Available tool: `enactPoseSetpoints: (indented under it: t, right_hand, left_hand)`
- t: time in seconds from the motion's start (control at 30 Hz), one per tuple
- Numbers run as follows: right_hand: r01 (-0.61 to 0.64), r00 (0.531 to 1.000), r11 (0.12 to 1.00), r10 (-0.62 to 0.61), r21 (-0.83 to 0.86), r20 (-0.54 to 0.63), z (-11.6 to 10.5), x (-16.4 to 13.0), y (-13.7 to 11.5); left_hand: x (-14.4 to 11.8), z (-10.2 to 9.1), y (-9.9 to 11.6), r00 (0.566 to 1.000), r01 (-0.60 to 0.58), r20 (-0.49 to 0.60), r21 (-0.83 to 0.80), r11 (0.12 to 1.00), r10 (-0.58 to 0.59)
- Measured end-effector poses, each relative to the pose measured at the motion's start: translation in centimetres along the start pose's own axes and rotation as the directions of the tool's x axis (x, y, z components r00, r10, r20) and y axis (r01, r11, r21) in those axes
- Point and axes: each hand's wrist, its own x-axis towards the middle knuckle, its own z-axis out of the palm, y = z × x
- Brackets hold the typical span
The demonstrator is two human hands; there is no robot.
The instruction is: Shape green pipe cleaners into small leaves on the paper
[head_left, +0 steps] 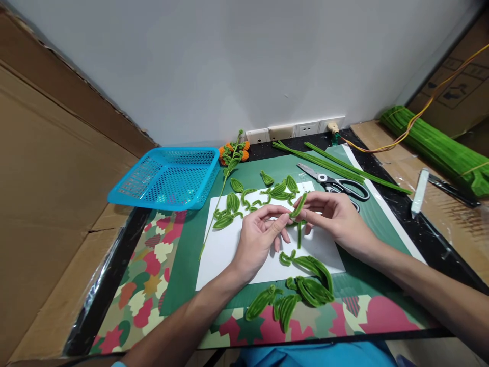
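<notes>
A short green pipe cleaner piece point(299, 205) is pinched between my two hands above a white sheet of paper point(225, 260). My left hand point(263, 232) has its thumb and forefinger closed at the lower end of the piece. The fingertips of my right hand point(330, 214) grip its upper part. Another green strip point(299, 235) hangs below it; whether the two are joined I cannot tell. Finished-looking green pipe cleaner leaves point(282, 191) lie on the paper beyond my hands. More leaves point(311, 288) are piled nearer me, across the paper's front edge.
A blue basket point(168, 204) stands at left, beside a stem with orange flowers point(233, 158). Scissors point(328, 181) and long green pipe cleaners point(324, 163) lie behind my right hand. At far right are a green bundle point(439, 148), a pale cutter-like tool point(420, 193) and a yellow cable point(412, 122).
</notes>
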Motion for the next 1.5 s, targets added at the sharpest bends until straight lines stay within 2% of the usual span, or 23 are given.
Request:
enactPoseSetpoints:
  t: [0.07, 0.13, 0.23, 0.3, 0.37, 0.47, 0.77, 0.83, 0.9, 0.97, 1.03, 1.13, 1.2, 1.23, 1.3, 1.33, 1.37, 1.43, 1.5]
  right_hand:
    - [0.063, 0.998, 0.995, -0.064, -0.080, -0.008, -0.2, -0.1, 0.1]
    - [0.189, 0.980, 0.953, -0.198, -0.237, -0.011, -0.4, -0.4, 0.0]
    - [0.445, 0.886, 0.767, -0.451, -0.462, 0.106, -0.7, -0.7, -0.2]
    - [0.563, 0.813, 0.650, -0.545, -0.510, 0.203, -0.8, -0.8, -0.2]
    - [0.606, 0.780, 0.598, -0.576, -0.525, 0.245, -0.9, -0.8, -0.3]
    - [0.615, 0.770, 0.570, -0.582, -0.546, 0.260, -0.9, -0.8, -0.4]
    - [0.629, 0.768, 0.592, -0.574, -0.504, 0.284, -0.6, -1.1, -0.4]
    - [0.595, 0.798, 0.654, -0.551, -0.466, 0.246, -0.5, -1.2, -0.3]
    - [0.488, 0.869, 0.767, -0.470, -0.416, 0.154, -0.4, -1.2, -0.3]
    - [0.329, 0.944, 0.891, -0.322, -0.312, 0.076, -0.3, -0.9, -0.3]
    - [0.153, 0.987, 0.979, -0.145, -0.132, 0.071, -0.4, -0.6, -0.3]
    - [-0.095, 0.989, 0.987, 0.078, 0.133, 0.127, -0.3, -0.1, 0.0]
    - [-0.169, 0.981, 0.966, 0.146, 0.194, 0.125, -0.3, 0.0, 0.4]
    - [-0.160, 0.985, 0.971, 0.144, 0.180, 0.099, -0.2, -0.1, 0.5]
    - [-0.025, 0.999, 0.999, 0.026, 0.047, -0.021, -0.2, -0.3, 0.6]
    - [0.088, 0.992, 0.993, -0.095, -0.079, -0.088, -0.2, -0.4, 0.6]
    - [0.211, 0.961, 0.949, -0.245, -0.232, -0.126, -0.2, -0.6, 0.5]
    - [0.415, 0.845, 0.738, -0.530, -0.532, -0.076, -0.3, -0.8, 0.2]
    - [0.527, 0.722, 0.479, -0.689, -0.703, 0.072, -0.4, -0.9, -0.1]
  left_hand:
    - [0.0, 0.0, 0.1, 1.000, 0.005, -0.001, 0.003, 1.000, -0.005]
    - [0.0, -0.1, 0.1, 1.000, 0.017, 0.000, -0.002, 1.000, -0.017]
    - [-0.1, -0.1, 0.1, 1.000, 0.028, 0.011, -0.015, 0.999, -0.028]
    - [-0.1, -0.1, 0.0, 0.999, 0.021, 0.032, -0.012, 1.000, -0.021]
    - [-0.2, 0.0, 0.0, 0.998, 0.005, 0.056, 0.004, 1.000, -0.006]
    - [-0.3, -0.1, -0.2, 0.997, -0.016, 0.081, 0.031, 0.999, 0.014]
    - [-0.1, -0.5, 0.1, 0.980, 0.068, 0.188, 0.017, 0.998, -0.070]
    - [-0.2, -0.4, 0.1, 0.982, 0.060, 0.178, 0.005, 0.998, -0.060]
    - [-0.3, -0.4, 0.1, 0.987, 0.026, 0.160, 0.006, 1.000, -0.026]
    - [-0.4, -0.4, 0.1, 0.990, -0.033, 0.135, 0.045, 0.998, 0.026]
    - [-0.6, -0.3, 0.0, 0.990, -0.107, 0.111, 0.145, 0.984, 0.092]
    - [-0.8, -0.3, -0.1, 0.978, -0.207, 0.079, 0.340, 0.917, 0.192]
    - [-0.9, -0.4, -0.2, 0.972, -0.232, 0.062, 0.414, 0.880, 0.227]
    - [-0.8, -0.4, -0.2, 0.972, -0.228, 0.049, 0.417, 0.880, 0.228]
    - [-0.7, -0.4, -0.2, 0.979, -0.196, 0.026, 0.362, 0.911, 0.200]
    - [-0.7, -0.4, -0.1, 0.984, -0.174, 0.018, 0.314, 0.933, 0.178]
    - [-0.6, -0.4, -0.1, 0.988, -0.154, 0.016, 0.260, 0.953, 0.155]
    - [-0.6, -0.2, 0.0, 0.993, -0.120, 0.030, 0.158, 0.980, 0.117]
    - [-0.6, -0.1, 0.0, 0.994, -0.093, 0.060, 0.080, 0.992, 0.088]
